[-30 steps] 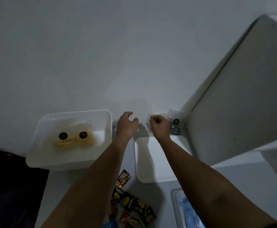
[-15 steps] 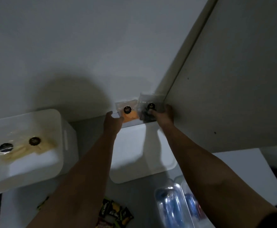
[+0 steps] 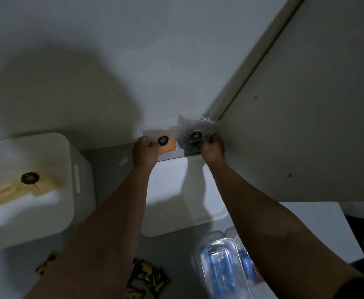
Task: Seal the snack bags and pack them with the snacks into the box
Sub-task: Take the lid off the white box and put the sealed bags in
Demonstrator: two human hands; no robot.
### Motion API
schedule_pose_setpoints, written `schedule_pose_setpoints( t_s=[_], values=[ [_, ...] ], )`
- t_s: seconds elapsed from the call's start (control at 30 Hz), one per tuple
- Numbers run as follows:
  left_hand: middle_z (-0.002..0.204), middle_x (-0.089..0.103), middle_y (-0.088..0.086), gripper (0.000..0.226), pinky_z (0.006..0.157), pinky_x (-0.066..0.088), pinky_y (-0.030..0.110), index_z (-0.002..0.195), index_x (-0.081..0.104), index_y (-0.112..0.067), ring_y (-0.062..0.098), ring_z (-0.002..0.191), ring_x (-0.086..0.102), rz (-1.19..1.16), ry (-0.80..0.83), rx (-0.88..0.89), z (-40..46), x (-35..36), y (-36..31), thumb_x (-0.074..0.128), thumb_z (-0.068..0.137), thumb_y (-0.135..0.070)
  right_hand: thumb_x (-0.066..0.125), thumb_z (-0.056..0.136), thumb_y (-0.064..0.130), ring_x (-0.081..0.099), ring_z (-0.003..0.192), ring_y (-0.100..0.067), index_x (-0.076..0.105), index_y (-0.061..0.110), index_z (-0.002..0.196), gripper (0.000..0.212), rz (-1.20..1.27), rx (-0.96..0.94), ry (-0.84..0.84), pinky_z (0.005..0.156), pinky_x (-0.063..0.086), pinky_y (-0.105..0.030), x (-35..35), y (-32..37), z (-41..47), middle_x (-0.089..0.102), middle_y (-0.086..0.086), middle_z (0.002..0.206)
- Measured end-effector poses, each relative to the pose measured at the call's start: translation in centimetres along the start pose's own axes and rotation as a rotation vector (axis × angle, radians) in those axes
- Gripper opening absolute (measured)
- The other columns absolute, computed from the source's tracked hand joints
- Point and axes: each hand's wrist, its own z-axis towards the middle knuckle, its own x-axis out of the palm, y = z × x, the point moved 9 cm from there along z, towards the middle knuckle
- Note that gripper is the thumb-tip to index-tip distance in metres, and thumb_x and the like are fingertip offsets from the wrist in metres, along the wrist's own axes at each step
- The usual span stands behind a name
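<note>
Two clear snack bags lean against the wall at the far edge of the table. The one with orange contents [image 3: 168, 145] and a black round sticker is gripped at its left side by my left hand [image 3: 145, 151]. The one with dark contents [image 3: 190, 139] is gripped at its right side by my right hand [image 3: 212, 147]. A white box [image 3: 68, 160] at the left holds two bags of pale yellow snacks [image 3: 28, 184]. A flat white lid [image 3: 176, 212] lies under my forearms.
Small dark snack packets [image 3: 147, 277] lie near the front edge of the table. A clear plastic container with blue items [image 3: 222, 268] sits at the front right. A large white panel [image 3: 306, 126] rises at the right, close to my right hand.
The view has swung right, so the box slid to the left edge. Both hands have reached to the wall and closed on the two bags.
</note>
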Motion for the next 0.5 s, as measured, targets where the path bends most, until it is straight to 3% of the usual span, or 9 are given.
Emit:
schedule_pose_setpoints(
  t_s=[0.13,0.27,0.4,0.5],
  values=[
    [0.088,0.066,0.006,0.009,0.060,0.040,0.023,0.088,0.065,-0.010,0.024,0.085,0.063,-0.083,-0.026,0.117,-2.8,-3.7,-1.8,0.058,0.095,-0.011,0.054,0.099,0.009,0.064,0.091,-0.023,0.068,0.000,0.100,0.017,0.137,-0.059,0.026,0.080,0.045,-0.026,-0.5,3.0,-3.2,0.071,-0.014,0.096],
    [0.092,0.072,0.007,0.011,0.072,0.050,0.029,0.093,0.070,-0.005,0.023,0.088,0.068,-0.096,-0.113,0.210,-5.5,-10.3,-3.8,0.062,0.093,-0.013,0.055,0.095,0.015,0.069,0.092,-0.035,0.066,0.004,0.091,0.016,0.243,-0.168,0.037,0.083,0.057,-0.048,0.1,7.8,-6.8,0.071,-0.016,0.092],
    [0.093,0.075,0.006,0.010,0.082,0.055,0.034,0.087,0.069,-0.014,0.023,0.090,0.069,-0.151,-0.225,0.297,-7.6,-18.7,-5.5,0.062,0.092,-0.017,0.054,0.086,0.029,0.070,0.094,-0.029,0.064,0.031,0.079,0.012,0.312,-0.251,0.093,0.087,0.060,-0.056,2.2,13.9,-11.7,0.072,-0.001,0.091],
    [0.091,0.074,0.004,0.009,0.084,0.056,0.035,0.085,0.068,-0.017,0.022,0.089,0.070,-0.199,-0.306,0.343,-8.4,-25.3,-5.1,0.061,0.091,-0.017,0.053,0.088,0.028,0.069,0.093,-0.025,0.062,0.033,0.079,0.014,0.349,-0.320,0.129,0.086,0.060,-0.056,4.5,18.3,-15.9,0.070,0.006,0.089]
  ],
)
